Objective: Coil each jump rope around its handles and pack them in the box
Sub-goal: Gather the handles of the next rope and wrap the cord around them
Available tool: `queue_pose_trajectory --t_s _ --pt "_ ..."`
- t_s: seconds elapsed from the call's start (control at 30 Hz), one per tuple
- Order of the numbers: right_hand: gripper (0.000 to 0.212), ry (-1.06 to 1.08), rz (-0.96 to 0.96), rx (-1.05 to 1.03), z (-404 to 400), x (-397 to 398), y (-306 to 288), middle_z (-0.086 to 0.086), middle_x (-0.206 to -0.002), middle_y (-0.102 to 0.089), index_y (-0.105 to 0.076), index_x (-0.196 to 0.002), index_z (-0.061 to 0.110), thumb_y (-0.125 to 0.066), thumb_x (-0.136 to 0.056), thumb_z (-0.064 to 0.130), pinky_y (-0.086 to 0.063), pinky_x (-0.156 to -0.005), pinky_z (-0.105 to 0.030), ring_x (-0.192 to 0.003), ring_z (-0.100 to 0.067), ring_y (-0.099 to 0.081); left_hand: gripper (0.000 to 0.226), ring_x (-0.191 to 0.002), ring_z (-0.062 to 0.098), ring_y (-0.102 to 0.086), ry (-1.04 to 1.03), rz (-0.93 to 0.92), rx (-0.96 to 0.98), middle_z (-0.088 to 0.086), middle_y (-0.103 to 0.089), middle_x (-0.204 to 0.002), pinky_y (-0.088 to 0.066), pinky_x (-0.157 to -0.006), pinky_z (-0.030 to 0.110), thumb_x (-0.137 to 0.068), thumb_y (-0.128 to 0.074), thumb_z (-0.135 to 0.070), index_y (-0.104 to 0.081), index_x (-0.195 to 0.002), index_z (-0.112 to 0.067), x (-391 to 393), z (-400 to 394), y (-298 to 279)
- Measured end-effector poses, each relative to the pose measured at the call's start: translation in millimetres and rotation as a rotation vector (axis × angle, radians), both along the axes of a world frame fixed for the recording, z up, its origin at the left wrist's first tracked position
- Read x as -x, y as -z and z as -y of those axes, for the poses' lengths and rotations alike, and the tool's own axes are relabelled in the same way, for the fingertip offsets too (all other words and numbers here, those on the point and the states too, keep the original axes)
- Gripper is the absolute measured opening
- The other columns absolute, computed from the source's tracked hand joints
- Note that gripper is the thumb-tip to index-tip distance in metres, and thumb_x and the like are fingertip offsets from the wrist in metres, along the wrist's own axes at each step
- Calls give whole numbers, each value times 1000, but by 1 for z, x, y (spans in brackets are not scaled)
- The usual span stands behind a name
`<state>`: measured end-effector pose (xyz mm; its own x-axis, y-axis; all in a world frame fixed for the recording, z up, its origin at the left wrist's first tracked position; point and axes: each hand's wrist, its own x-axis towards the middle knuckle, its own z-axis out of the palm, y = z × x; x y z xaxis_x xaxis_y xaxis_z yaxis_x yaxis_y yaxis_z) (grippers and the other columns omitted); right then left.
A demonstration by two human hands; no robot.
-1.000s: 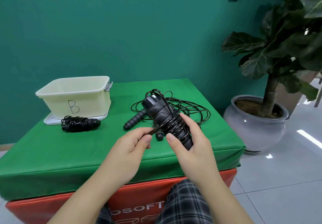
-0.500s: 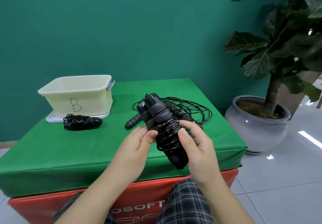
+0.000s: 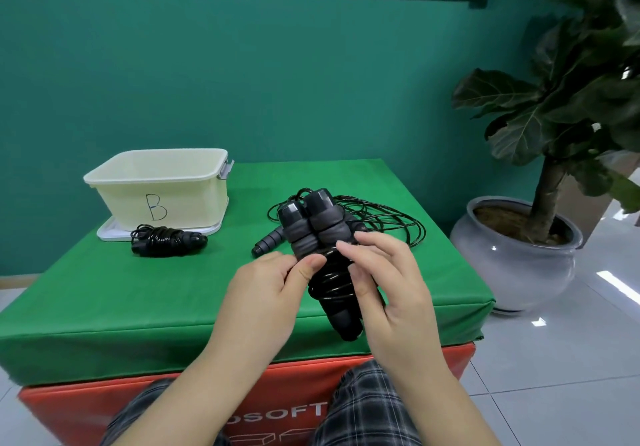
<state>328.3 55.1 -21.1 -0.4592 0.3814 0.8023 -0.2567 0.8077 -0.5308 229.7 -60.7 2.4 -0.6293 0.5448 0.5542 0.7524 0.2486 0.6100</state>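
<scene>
Head view is looking down on a green tabletop (image 3: 104, 307) sitting over an orange base printed with white letters, with a teal wall behind and a leafy potted plant (image 3: 540, 175) standing on the tiled floor at the right. A cream box (image 3: 162, 199) marked "B" is resting on a white lid at the far left of the tabletop, and its inside is not visible from this angle. A loose jump rope (image 3: 381, 223) is lying in wide black loops toward the far right of the tabletop, one of its handles pointing left. A coiled jump rope (image 3: 166, 241) is lying just in front of the box. A second bundle, the held jump rope (image 3: 318, 230), is being lifted above the near edge, its two grey-black handles side by side and tilted away, black cord wound round their lower half. The right hand (image 3: 391, 293) is wrapping its fingers around the wound part from the right. The left hand (image 3: 270, 293) is pinching the cord at the left side of the bundle with thumb and curled fingers.
</scene>
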Motion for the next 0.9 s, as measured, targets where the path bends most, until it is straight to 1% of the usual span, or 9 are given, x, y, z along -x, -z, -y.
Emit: queue_pose_trajectory --t_s 0.1,0.23,0.33,0.43,0.63,0.7,0.77,0.83,0.9 --pt "32 -14 60 7 -2 0 0 11 -125 -52 -60 -121 25 -49 -92 23 -31 -97 -6 -120 6 -44 52 -55 11 -42 -31 -35 -2 -4 -37 -52 -24 -49 21 -77 -36 -68 -41 -49 -24 1 3 -3" --pt "50 -95 174 46 1 -2 -2 12 -142 -42 -45 -135 29 -54 -87 37 -24 -102 -5 -131 5 -34 39 -62 5 -45 4 -48 -21 -7 -36 -52 -28 -51 14 -78 -41 -56 -37 -46 -35 3 5 -7" --pt "71 -110 259 36 -1 -3 -3 21 -149 -27 -27 -142 36 -58 -80 47 -19 -105 -5 -137 8 -23 51 -61 13 -44 19 -94 1 -4 -38 -52 -29 -51 21 -83 -46 -63 -39 -47 -27 3 6 -5" --pt "86 -15 335 -28 -3 -1 0 29 -149 -17 -15 -144 44 -60 -72 55 -14 -107 -6 -137 7 -18 45 -62 15 -46 47 -117 4 -4 -42 -54 -32 -53 27 -79 -38 -60 -50 -54 -24 2 5 -2" --pt "74 114 188 -16 -4 2 1 13 -129 -38 -38 -139 26 -61 -73 49 -33 -103 -21 -122 -9 -42 31 -62 6 -43 168 -133 12 -9 -38 -59 -31 -55 17 -88 -35 -47 -37 -60 -34 1 4 -1" --pt "68 88 172 22 -6 0 0 12 -128 -41 -40 -138 29 -60 -76 48 -34 -101 -16 -121 -6 -43 27 -68 5 -46 229 -69 6 -10 -44 -68 -33 -59 17 -89 -33 -46 -48 -69 -35 1 4 2" --pt "59 48 159 91 -8 -3 -2 10 -126 -44 -41 -134 39 -57 -78 48 -31 -95 -6 -118 -1 -44 32 -80 9 -52 290 22 12 -9 -51 -82 -41 -70 21 -88 -32 -49 -60 -94 -34 0 5 4" --pt "52 35 149 141 -10 -5 -2 8 -124 -47 -43 -128 44 -56 -78 48 -31 -90 -2 -113 3 -45 40 -93 8 -54 331 74 41 -7 -56 -96 -42 -83 25 -87 -31 -52 -55 -116 -39 1 7 5" --pt "48 41 158 163 -11 -5 -1 8 -121 -48 -44 -124 46 -56 -78 49 -31 -88 -1 -111 5 -46 42 -92 6 -54 342 42 61 -9 -57 -98 -42 -83 22 -87 -32 -51 -55 -120 -38 2 8 4"
